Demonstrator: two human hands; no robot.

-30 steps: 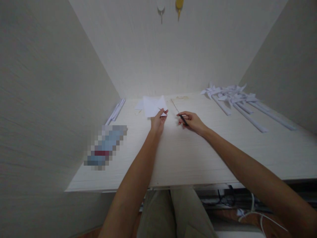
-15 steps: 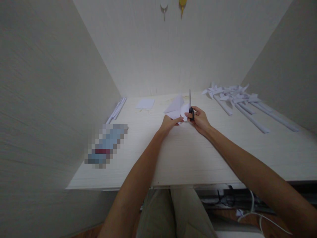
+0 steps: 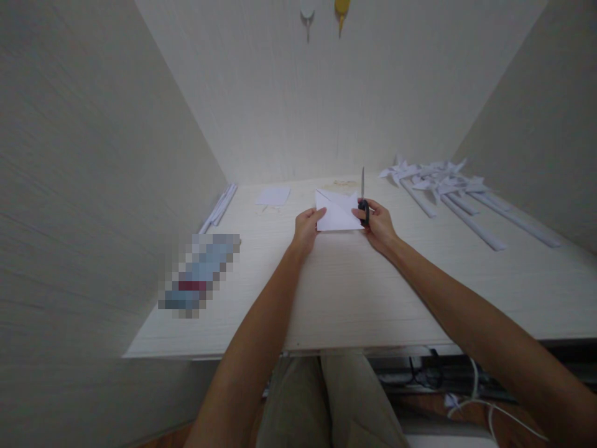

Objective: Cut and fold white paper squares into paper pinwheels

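Between my two hands is a white square sheet of paper [image 3: 339, 214], with cuts or creases running in from its upper corners. My left hand [image 3: 306, 231] pinches its left edge, thumb on top. My right hand [image 3: 379, 223] grips the right edge with thumb and fingers and also keeps hold of a pair of scissors [image 3: 363, 205]. The black handles sit in the right hand and the blades point up, away from me. The fingers beneath the paper are hidden.
Several paper pinwheels on rolled sticks [image 3: 471, 214] lie at the right. A flat white paper [image 3: 273, 196] and rolled paper sticks [image 3: 220, 206] lie at the left, near a blurred-out item [image 3: 200, 274]. White and yellow hooks [image 3: 342, 9] hang on the back wall. Cables [image 3: 476, 398] run below the desk [image 3: 368, 298].
The paper was partly raised and bent with its flaps apart; it now lies spread flatter. My left hand has shifted left to the paper's edge. The scissors stay in my right hand.
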